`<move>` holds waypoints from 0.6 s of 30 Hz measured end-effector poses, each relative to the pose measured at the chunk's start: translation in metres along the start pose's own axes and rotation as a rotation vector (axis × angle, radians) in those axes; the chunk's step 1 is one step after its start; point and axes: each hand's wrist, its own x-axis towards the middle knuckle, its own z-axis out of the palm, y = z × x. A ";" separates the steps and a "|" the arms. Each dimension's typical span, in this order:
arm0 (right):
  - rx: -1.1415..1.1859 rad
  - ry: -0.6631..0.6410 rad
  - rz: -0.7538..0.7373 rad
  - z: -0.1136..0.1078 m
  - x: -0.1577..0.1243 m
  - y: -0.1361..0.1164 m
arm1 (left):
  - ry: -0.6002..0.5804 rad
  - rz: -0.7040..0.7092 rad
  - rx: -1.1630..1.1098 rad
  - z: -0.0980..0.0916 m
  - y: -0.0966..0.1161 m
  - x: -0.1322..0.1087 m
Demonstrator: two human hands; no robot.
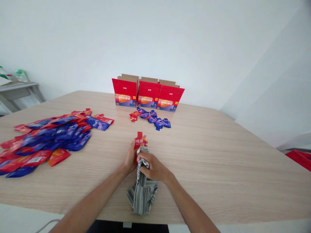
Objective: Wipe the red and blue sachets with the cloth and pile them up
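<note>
Left hand (pixel 129 160) grips red pouch (pixel 139 141) (Chinese lettering), right hand (pixel 152 167) striped cloth (pixel 143 194).

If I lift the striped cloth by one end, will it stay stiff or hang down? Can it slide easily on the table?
Probably floppy: the cloth bunches in the right hand and droops in folds onto the table. Likely light, since one hand gathers it. It may drag rather than slide on the matte wood.

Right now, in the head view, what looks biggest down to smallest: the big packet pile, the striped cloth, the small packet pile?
1. big packet pile
2. striped cloth, but it lies nearest the camera, so this is unsure
3. small packet pile
</note>
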 end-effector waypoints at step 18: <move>-0.030 0.138 0.041 -0.007 0.000 0.004 | -0.051 -0.140 0.136 0.005 -0.006 -0.005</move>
